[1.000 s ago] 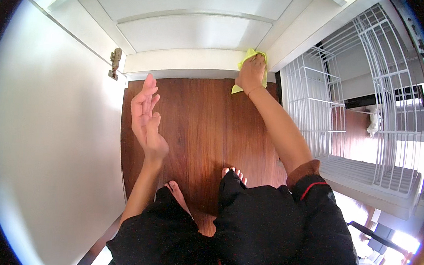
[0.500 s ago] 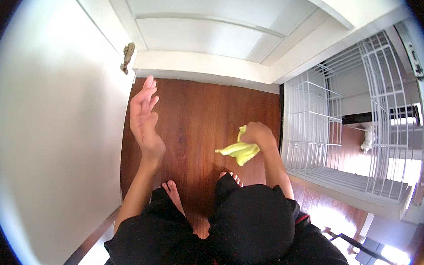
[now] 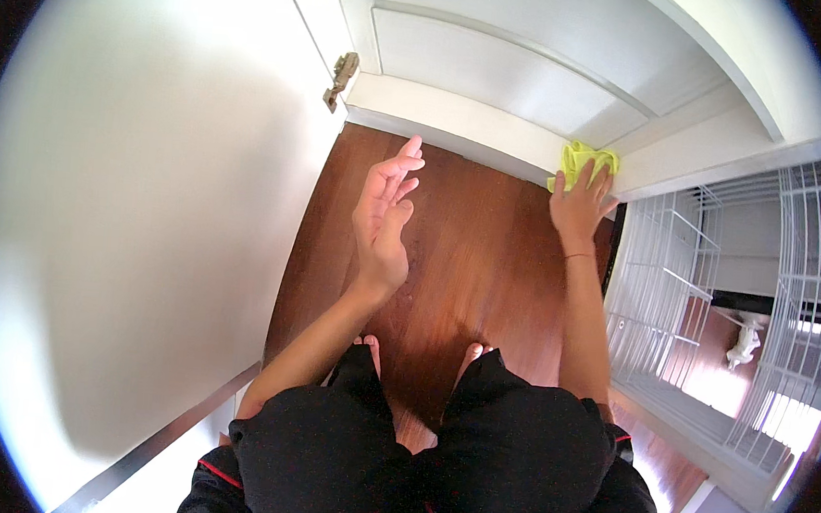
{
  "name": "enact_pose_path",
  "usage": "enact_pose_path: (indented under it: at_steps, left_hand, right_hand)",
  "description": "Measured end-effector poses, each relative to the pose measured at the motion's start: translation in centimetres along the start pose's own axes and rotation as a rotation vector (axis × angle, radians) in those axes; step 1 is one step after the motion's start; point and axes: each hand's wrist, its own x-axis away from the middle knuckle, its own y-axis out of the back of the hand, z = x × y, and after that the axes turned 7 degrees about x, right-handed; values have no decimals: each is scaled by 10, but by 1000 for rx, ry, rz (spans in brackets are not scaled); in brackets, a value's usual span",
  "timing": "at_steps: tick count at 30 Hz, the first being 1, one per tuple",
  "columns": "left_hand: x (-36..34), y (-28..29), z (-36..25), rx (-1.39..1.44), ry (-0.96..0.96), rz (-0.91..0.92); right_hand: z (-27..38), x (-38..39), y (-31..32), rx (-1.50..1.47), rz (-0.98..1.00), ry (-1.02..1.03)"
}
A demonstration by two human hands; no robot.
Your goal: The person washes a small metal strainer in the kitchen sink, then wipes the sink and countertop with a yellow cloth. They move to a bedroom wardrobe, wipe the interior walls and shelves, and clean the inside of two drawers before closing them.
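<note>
My right hand presses a bright yellow-green cloth against the right end of the white cabinet's bottom ledge. Its fingers reach forward over the cloth, which bunches up around them. In mid-air over the brown wooden floor, my left hand holds nothing. Those fingers are stretched out and slightly bent, with the palm facing right. What lies under the cloth is hidden.
On the left stands an open white door with a metal hinge. White wire racks stick out at the right. My bare feet rest on the floor below, and a white figure-like object shows beyond the racks.
My right hand has carried the cloth forward from above the floor to the cabinet ledge, and its fingers have spread over it. The view has turned, shifting the cabinet to the right.
</note>
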Motion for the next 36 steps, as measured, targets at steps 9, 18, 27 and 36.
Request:
enact_pose_path:
  at_steps: [9,18,27,36]
  left_hand:
    - [-4,9,19,-37,100,-59]
    - [-7,2,35,-1,162,-22]
    - [-4,9,33,19,154,-76]
    - [3,24,23,-64,106,-135]
  right_hand:
    - [109,-8,-29,-154,-62,191]
    - [277,-42,-28,-606,-73,723]
    - [330,-26,3,-452,-59,876]
    - [289,-42,15,-1089,114,538]
